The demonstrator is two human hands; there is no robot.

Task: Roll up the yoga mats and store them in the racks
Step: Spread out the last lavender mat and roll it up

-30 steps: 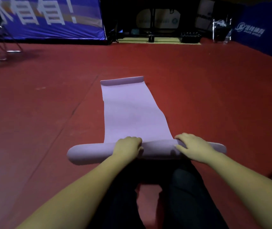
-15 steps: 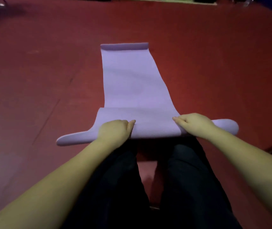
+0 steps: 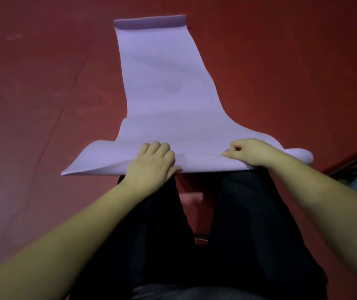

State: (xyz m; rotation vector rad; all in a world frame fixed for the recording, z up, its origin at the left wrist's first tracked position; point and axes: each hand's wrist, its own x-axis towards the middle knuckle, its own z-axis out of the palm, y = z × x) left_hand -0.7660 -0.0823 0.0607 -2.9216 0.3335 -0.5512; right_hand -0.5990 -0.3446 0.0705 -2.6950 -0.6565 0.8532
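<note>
Red floor: mat roll (looser vs before) gripped, both hands.

We look down at a lilac yoga mat stretched away across the red floor, its far end curled up. Our left hand and right hand grip the rolled near end with curled fingers, above our dark trousers.

We can read no text, label, brand, number or sign on anything here, neither on the mat nor on the floor.
</note>
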